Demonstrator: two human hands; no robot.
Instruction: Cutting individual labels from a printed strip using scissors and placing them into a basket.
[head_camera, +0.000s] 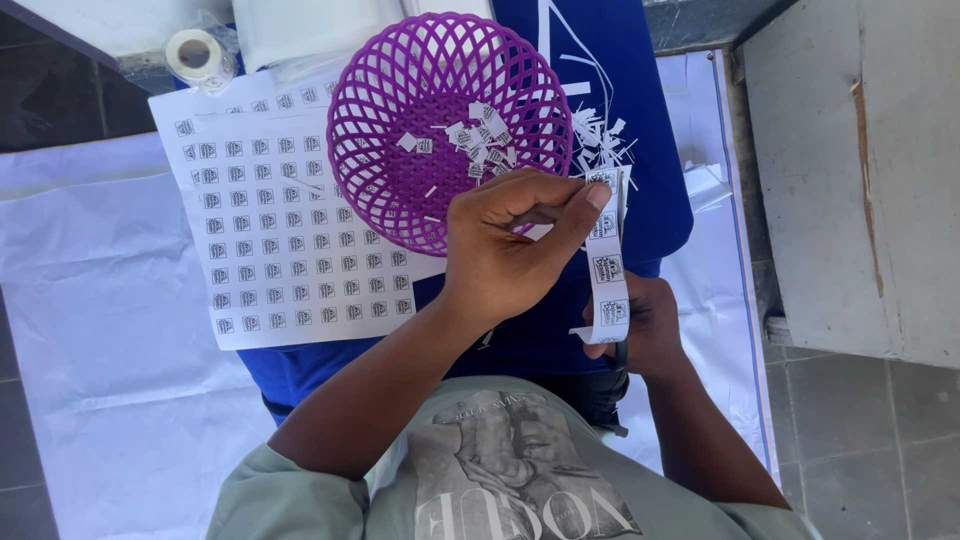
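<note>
Here, closest to the camera, the right hand (640, 330) is gripping the lower end of a narrow paper strip (607, 255) printed with small black squares; its grip is wrapping the strip's bottom, though the fingers are mostly hidden behind the paper. Just above it, the left hand (510, 245) is pinching the strip's upper end, its grip closing tight with thumb and fingertips (597, 195) pressed together on the top square. The strip is hanging upright between the two grips. Right behind the left grip, a purple lattice basket (400, 170) is holding small cut paper squares. To that grip's left, a printed sheet (270, 230) of the same squares is lying partly under the basket. Beyond the strip's top, thin paper trimmings (600, 135) are lying scattered on blue cloth (655, 150). Farther off left, a tape roll (195, 55) is sitting.
</note>
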